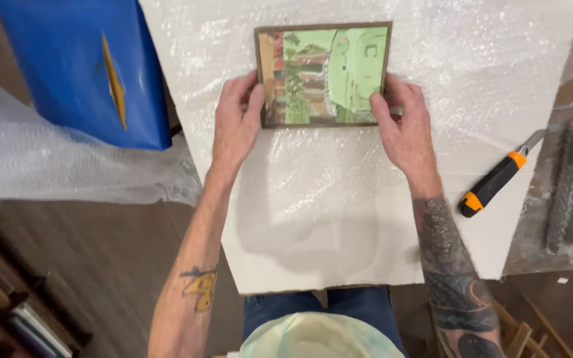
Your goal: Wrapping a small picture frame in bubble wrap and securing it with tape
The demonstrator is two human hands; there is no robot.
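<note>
Your left grip (237, 122) and right grip (402, 129) clasping small framed painting (323, 73) by its sides, bubble-wrapped worktop (313, 192) beneath, utility knife (495, 182) right of your right grip

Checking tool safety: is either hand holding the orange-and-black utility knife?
No: the orange-and-black utility knife lies alone on the table, while the left hand and right hand grip the small framed green picture.

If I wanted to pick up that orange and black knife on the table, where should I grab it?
Probably around the black and orange handle of the utility knife, coming from above. It lies flat on the white board, handle end toward the near edge and metal blade end pointing away, so the thick handle is the safe part. Both hands are on the small picture.
</note>
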